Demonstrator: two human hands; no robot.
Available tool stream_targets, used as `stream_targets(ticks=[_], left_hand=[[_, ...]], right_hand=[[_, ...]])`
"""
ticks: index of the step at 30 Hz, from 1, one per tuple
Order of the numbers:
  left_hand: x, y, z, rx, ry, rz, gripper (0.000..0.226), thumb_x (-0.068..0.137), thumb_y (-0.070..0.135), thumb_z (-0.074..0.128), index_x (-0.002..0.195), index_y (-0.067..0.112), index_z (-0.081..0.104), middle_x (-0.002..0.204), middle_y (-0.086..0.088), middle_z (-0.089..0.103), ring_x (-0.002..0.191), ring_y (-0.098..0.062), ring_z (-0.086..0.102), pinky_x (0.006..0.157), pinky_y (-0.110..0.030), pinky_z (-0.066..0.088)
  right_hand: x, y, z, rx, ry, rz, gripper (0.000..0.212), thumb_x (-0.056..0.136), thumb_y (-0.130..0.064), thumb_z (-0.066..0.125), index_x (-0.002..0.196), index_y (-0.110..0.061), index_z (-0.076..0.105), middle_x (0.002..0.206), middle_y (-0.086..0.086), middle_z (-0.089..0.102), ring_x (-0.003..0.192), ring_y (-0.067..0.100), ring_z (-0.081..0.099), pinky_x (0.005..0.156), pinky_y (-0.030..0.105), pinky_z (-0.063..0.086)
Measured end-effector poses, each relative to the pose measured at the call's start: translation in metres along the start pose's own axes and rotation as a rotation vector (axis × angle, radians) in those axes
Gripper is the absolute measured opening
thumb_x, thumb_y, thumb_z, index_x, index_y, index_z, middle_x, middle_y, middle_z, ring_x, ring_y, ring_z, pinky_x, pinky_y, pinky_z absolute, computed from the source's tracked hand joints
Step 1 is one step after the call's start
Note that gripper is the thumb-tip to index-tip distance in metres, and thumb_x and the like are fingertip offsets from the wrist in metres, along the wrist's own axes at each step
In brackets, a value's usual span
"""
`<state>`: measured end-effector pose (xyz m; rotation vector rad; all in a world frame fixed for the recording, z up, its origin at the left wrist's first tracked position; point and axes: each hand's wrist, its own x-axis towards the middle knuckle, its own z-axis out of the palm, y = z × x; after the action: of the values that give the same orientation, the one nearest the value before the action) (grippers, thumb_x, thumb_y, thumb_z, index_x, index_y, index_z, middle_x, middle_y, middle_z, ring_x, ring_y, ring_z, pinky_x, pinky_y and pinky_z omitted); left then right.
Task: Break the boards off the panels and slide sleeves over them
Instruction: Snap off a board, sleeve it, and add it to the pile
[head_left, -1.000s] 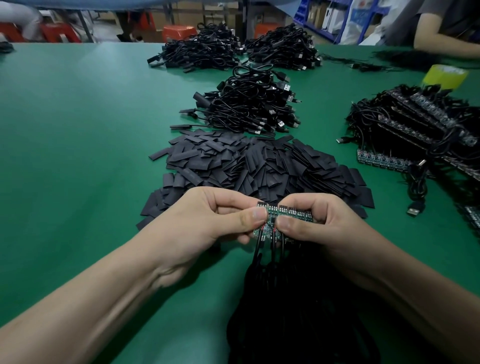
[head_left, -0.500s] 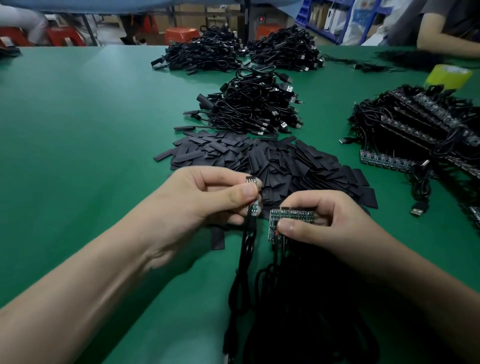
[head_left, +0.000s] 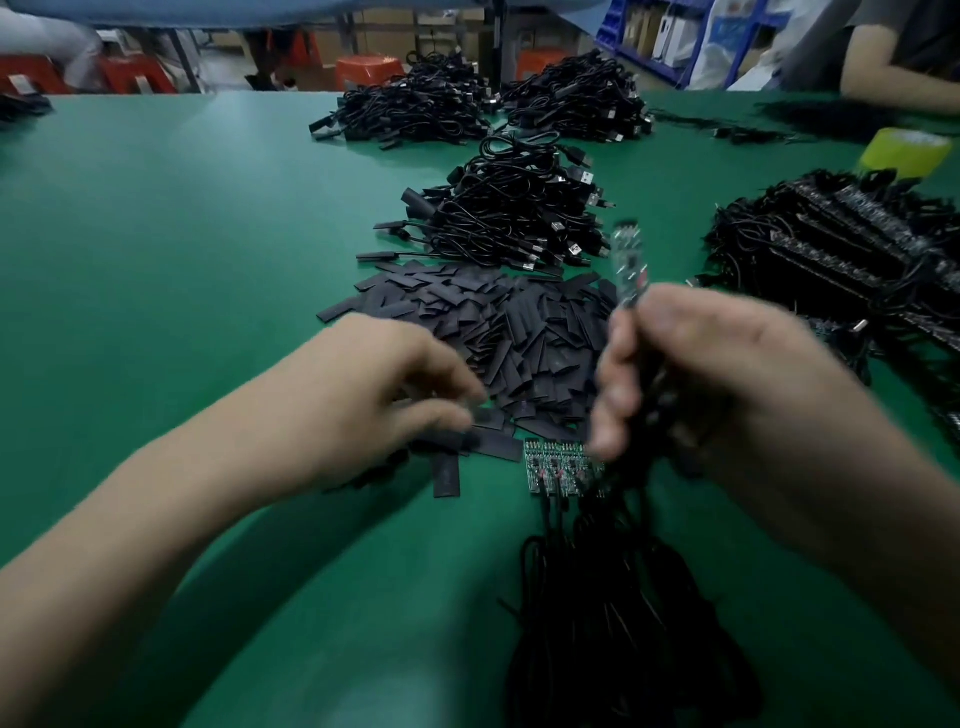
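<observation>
right hand (head_left: 727, 395) grips one broken-off board (head_left: 628, 265), not yet sleeved; left hand (head_left: 363, 410) curls at the sleeves (head_left: 509, 322), grip too blurred to tell. the panel (head_left: 561, 467) on the desk (head_left: 182, 234) is left to break.

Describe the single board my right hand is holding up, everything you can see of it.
The board is a narrow strip, motion-blurred, pale with reddish and dark specks. It stands nearly upright in the air over the green table. The right hand has its grip on the lower end, where a black cable runs down through the curled fingers. No sleeve covers it.
</observation>
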<state>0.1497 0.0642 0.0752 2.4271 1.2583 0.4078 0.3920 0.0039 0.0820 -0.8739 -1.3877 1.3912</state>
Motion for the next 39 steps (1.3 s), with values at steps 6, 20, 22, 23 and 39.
stream_targets(ticks=[6, 20, 22, 23, 39], left_hand=[[-0.002, -0.001, 0.012, 0.363, -0.077, -0.033, 0.028, 0.083, 0.051, 0.074, 0.109, 0.043, 0.069, 0.093, 0.022, 0.058, 0.096, -0.006, 0.062, 0.078, -0.027, 0.05], [-0.006, 0.012, 0.0, 0.234, 0.08, 0.088, 0.016, 0.078, 0.043, 0.074, 0.094, 0.042, 0.076, 0.088, 0.022, 0.064, 0.076, -0.001, 0.061, 0.072, -0.03, 0.054], [-0.007, 0.021, 0.002, 0.158, 0.114, 0.142, 0.014, 0.079, 0.043, 0.074, 0.092, 0.039, 0.078, 0.086, 0.02, 0.065, 0.071, 0.001, 0.06, 0.069, -0.029, 0.054], [-0.007, 0.025, 0.004, 0.12, 0.131, 0.171, 0.016, 0.079, 0.043, 0.072, 0.092, 0.037, 0.078, 0.085, 0.019, 0.066, 0.07, 0.002, 0.058, 0.069, -0.027, 0.053], [-0.007, 0.026, 0.034, -0.146, 0.439, 0.247, 0.023, 0.077, 0.032, 0.084, 0.097, 0.02, 0.082, 0.084, 0.008, 0.071, 0.075, -0.005, 0.067, 0.072, -0.023, 0.053]], right_hand=[[0.004, -0.023, -0.026, -0.244, -0.068, 0.186, 0.029, 0.09, -0.037, 0.059, 0.071, -0.015, 0.058, 0.055, 0.001, 0.042, 0.036, 0.012, 0.034, 0.038, 0.021, 0.035], [-0.009, 0.035, -0.012, -0.447, 0.097, 0.208, 0.037, 0.089, -0.055, 0.062, 0.093, -0.02, 0.075, 0.051, -0.012, 0.037, 0.043, 0.006, 0.033, 0.043, 0.02, 0.03], [-0.01, 0.038, -0.008, -0.411, 0.067, 0.204, 0.034, 0.089, -0.051, 0.066, 0.094, -0.019, 0.074, 0.05, -0.016, 0.039, 0.043, 0.001, 0.034, 0.043, 0.014, 0.03], [-0.011, 0.04, -0.005, -0.392, 0.052, 0.201, 0.031, 0.089, -0.049, 0.067, 0.093, -0.019, 0.074, 0.05, -0.017, 0.04, 0.042, 0.0, 0.034, 0.043, 0.012, 0.03], [-0.01, 0.038, -0.013, -0.399, 0.076, 0.109, 0.035, 0.097, -0.051, 0.048, 0.086, -0.023, 0.066, 0.055, -0.011, 0.039, 0.047, 0.002, 0.033, 0.046, 0.019, 0.03]])
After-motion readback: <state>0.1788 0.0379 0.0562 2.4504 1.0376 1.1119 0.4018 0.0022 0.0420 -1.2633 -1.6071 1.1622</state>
